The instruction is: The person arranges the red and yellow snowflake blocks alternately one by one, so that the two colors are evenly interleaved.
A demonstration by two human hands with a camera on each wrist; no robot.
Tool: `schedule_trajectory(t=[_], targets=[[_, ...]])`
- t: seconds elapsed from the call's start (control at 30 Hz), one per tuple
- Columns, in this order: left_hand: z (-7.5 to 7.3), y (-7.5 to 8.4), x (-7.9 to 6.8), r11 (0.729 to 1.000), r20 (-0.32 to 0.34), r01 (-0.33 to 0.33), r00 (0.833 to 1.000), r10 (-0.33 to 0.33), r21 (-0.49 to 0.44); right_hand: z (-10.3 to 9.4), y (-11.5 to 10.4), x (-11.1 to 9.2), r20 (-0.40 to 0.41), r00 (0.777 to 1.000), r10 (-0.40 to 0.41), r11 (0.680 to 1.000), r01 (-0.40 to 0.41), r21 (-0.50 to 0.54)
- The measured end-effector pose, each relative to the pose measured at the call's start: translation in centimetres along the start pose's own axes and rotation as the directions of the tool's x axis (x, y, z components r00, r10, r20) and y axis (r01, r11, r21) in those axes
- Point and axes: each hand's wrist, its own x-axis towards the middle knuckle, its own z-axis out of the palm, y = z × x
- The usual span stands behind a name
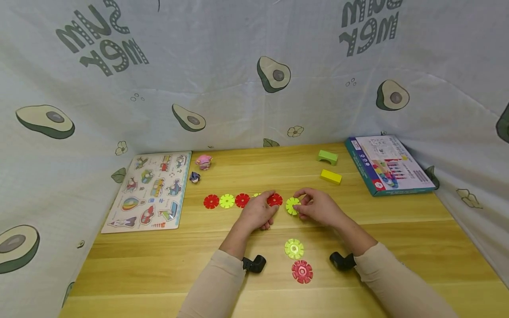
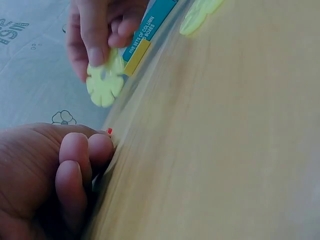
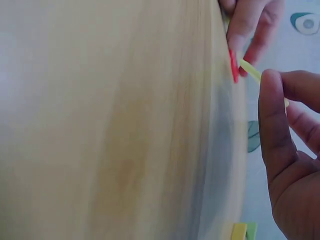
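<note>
A row of red and yellow-green notched plastic discs lies across the table, the leftmost a red disc (image 1: 211,202). My left hand (image 1: 257,213) holds the red disc (image 1: 275,199) at the row's right end between thumb and index finger, and covers most of a yellow-green disc beside it. My right hand (image 1: 320,207) pinches another yellow-green disc (image 1: 293,206) by its right edge, just right of that red one. In the right wrist view the pinched yellow-green disc (image 3: 250,70) is tilted, its edge close to the red disc (image 3: 233,66).
Nearer me lie a loose yellow-green disc (image 1: 294,249) and a red one (image 1: 302,271). A picture puzzle board (image 1: 149,192) is at left, beside two small figures (image 1: 204,162). A green arch block (image 1: 328,157), a yellow block (image 1: 331,176) and a flat box (image 1: 391,165) stand back right.
</note>
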Motion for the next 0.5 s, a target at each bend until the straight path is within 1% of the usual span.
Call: schedule_trajectory(t=[0.13, 0.27, 0.4, 0.5], targets=[[0.0, 0.0, 0.0, 1.0, -0.001, -0.006, 1.0, 0.006, 0.015, -0.1, 0.2, 1.3, -0.006, 1.0, -0.013, 0.997, 0.013, -0.07], [0.1, -0.1, 0.1, 1.0, -0.001, -0.011, 1.0, 0.011, 0.02, -0.3, 0.3, 2.2, 0.003, 0.999, -0.034, 0.986, 0.034, -0.16], [0.1, 0.0, 0.0, 1.0, -0.002, -0.005, 1.0, 0.005, 0.024, -0.4, 0.3, 2.8, 0.007, 1.0, -0.027, 0.976, 0.028, -0.215], [0.1, 0.1, -0.1, 1.0, -0.002, -0.002, 1.0, 0.002, 0.029, -0.4, 0.4, 3.1, 0.006, 1.0, -0.025, 0.973, 0.026, -0.228]])
